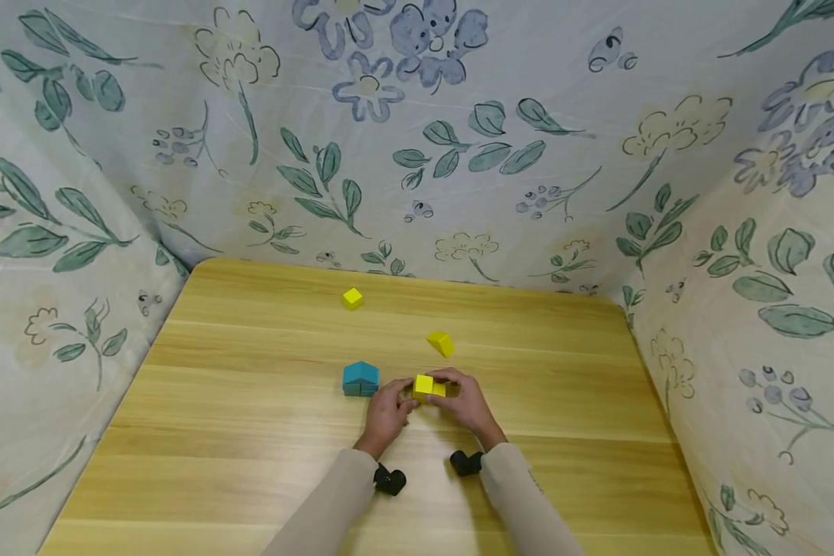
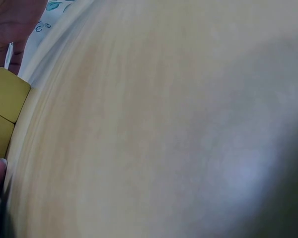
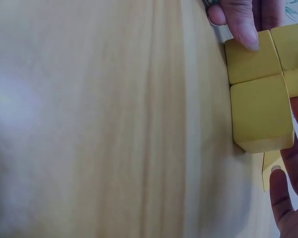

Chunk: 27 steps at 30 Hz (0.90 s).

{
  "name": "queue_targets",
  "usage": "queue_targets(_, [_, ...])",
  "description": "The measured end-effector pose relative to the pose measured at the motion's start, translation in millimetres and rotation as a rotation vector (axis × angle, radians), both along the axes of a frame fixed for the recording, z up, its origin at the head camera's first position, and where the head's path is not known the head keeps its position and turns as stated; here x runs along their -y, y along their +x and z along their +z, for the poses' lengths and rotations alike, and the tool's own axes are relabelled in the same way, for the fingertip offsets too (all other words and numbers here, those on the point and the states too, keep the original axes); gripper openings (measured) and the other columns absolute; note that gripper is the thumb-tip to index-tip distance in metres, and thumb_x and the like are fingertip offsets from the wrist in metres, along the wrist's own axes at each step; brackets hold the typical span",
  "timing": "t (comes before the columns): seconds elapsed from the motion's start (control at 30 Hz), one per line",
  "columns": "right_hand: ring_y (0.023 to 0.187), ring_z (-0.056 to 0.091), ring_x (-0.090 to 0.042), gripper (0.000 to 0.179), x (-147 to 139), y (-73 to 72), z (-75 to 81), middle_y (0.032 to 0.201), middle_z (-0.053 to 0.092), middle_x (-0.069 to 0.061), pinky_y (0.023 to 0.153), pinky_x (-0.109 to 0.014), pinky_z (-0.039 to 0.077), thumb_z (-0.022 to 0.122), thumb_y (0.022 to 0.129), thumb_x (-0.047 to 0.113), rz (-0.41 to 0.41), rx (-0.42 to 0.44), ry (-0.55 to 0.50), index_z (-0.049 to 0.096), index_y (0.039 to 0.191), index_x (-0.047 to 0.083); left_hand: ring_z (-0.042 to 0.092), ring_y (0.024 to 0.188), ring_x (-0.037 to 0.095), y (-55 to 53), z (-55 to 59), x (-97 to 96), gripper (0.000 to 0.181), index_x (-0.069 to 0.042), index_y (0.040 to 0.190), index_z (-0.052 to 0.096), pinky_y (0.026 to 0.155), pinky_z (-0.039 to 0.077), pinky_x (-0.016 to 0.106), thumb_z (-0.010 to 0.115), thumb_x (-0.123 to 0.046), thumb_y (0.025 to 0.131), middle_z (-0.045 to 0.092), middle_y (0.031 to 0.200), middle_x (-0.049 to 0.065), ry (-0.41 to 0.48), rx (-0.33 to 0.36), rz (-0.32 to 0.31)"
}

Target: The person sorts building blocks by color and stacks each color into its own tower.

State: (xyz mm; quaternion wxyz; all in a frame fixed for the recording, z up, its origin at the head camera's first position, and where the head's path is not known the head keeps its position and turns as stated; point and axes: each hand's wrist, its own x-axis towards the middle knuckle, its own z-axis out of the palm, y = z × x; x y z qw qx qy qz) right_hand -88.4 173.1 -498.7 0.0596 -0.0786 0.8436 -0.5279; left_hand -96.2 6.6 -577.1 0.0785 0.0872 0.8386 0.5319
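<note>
Both hands meet over a small group of yellow cubes on the wooden table. Two cubes, the lower left cube (image 3: 251, 58) and the lower right cube (image 3: 260, 111), stand side by side; a top cube (image 1: 424, 384) sits on the left one. My left hand (image 1: 387, 413) grips the lower left cube, its thumb (image 3: 244, 29) on the near face. From the right, my right hand (image 1: 466, 398) pinches the top cube, thumb in front and index finger behind. Left of the left hand stands a blue block structure (image 1: 361, 378) with a peaked top.
A yellow wedge-shaped block (image 1: 441, 343) lies just beyond the hands. Farther back on the table (image 1: 250, 347) is a single yellow cube (image 1: 352, 298). Floral cloth (image 1: 417, 193) hangs behind the table and along both sides.
</note>
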Motion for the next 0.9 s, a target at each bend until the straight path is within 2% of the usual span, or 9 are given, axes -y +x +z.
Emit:
queue_targets(0.37, [0.105, 0.056, -0.039, 0.033, -0.1, 0.1, -5.6, 0.113, 0.064, -0.018, 0.093, -0.055, 0.042, 0.073, 0.082, -0.002, -0.016, 0.011, 0.008, 0.066, 0.115, -0.005, 0.052, 0.047, 0.008, 1.1, 1.7, -0.4, 0.040, -0.001, 0.129, 0.058, 0.044, 0.044, 0.024, 0.067, -0.006, 0.090, 0.057, 0.065, -0.002, -0.001, 0.009, 0.003])
queue_targets(0.6, [0.104, 0.056, -0.031, 0.042, -8.8, -10.0, -40.3, 0.116, 0.064, -0.012, 0.092, -0.049, 0.045, 0.077, 0.081, 0.005, -0.048, 0.035, 0.013, 0.064, 0.121, 0.003, 0.053, 0.046, 0.008, 1.1, 3.9, -0.4, 0.040, -0.001, 0.129, 0.058, 0.044, 0.044, 0.023, 0.067, -0.006, 0.090, 0.058, 0.065, 0.000, -0.007, 0.020, 0.009])
queue_targets(0.77, [0.111, 0.054, -0.033, 0.053, -20.4, -13.5, -36.4, 0.126, 0.059, -0.015, 0.097, -0.052, 0.040, 0.078, 0.082, 0.015, 0.026, 0.058, -0.013, 0.058, 0.129, 0.003, 0.052, 0.047, 0.007, 1.2, 3.3, -0.6, 0.041, -0.001, 0.128, 0.059, 0.044, 0.045, 0.023, 0.068, -0.007, 0.089, 0.058, 0.068, 0.000, -0.003, 0.011, 0.010])
queue_targets(0.9, [0.119, 0.049, -0.037, 0.060, -36.0, -22.6, -22.5, 0.133, 0.054, -0.018, 0.101, -0.058, 0.033, 0.078, 0.082, 0.017, 0.088, 0.072, -0.016, 0.053, 0.134, 0.001, 0.052, 0.046, 0.007, 1.0, 2.7, -0.8, 0.041, -0.002, 0.128, 0.059, 0.045, 0.045, 0.022, 0.068, -0.008, 0.088, 0.056, 0.069, -0.001, 0.002, 0.004, 0.012])
